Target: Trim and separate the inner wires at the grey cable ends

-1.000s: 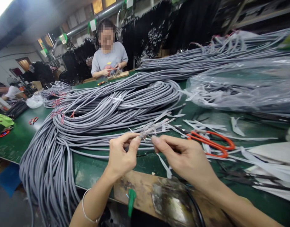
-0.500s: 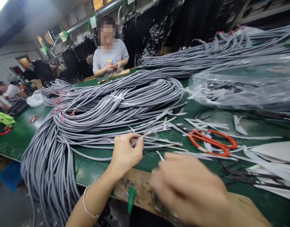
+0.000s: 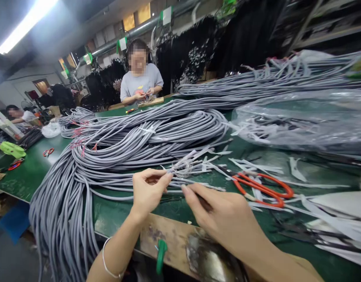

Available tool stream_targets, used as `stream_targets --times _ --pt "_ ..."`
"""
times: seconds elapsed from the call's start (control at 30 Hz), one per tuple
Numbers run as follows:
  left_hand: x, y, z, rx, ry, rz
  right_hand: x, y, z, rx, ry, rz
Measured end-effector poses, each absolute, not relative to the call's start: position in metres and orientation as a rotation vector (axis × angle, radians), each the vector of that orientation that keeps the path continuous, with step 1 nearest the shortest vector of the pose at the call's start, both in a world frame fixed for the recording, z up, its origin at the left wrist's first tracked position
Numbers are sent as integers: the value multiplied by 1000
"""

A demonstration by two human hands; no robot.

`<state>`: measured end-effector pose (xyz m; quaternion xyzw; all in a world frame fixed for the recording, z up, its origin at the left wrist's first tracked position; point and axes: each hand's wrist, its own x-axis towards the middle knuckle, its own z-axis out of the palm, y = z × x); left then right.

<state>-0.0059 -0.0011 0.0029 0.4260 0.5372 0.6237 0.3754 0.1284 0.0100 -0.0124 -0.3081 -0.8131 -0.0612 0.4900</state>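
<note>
My left hand (image 3: 149, 192) is closed in a pinch on a grey cable (image 3: 169, 170) near its stripped end, where pale strands and white strips fan out to the right. My right hand (image 3: 224, 207) is just right of it, thumb and forefinger pressed together over the cable ends (image 3: 204, 185); whatever it pinches is too small to make out. Behind both hands lies a large bundle of grey cables (image 3: 124, 147), its left part draping over the table edge. Orange-handled scissors (image 3: 261, 188) rest to the right of the cable ends.
A wooden board (image 3: 165, 243) with a green clip (image 3: 161, 256) and a shiny dark metal piece (image 3: 214, 258) sits at the near edge. White strips, dark pliers (image 3: 303, 231) and a clear plastic bag (image 3: 303, 125) lie rightward. A co-worker (image 3: 142, 84) works across the green table (image 3: 109, 219).
My right hand has moved up beside the cable ends and is no longer strongly blurred. More loose strands show at the left hand's fingertips. The view has tilted upward.
</note>
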Motion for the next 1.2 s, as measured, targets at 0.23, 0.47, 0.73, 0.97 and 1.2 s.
stream_targets --times 0.23,0.47,0.73,0.97,1.2 --pt "-3 -6 0 1159 1422 1591 128 16 -13 -792 -1906 -151" --pt "1 -14 -4 1510 1505 1548 128 16 -11 -845 -1876 -79" --pt "0 -12 -6 1391 1627 1548 132 11 -12 -817 -1934 -33" --pt "1 -11 -5 1312 1598 1543 128 17 -18 -853 -1957 -154" --pt "2 -13 -4 1357 1590 1544 127 17 -21 -885 -1918 -108"
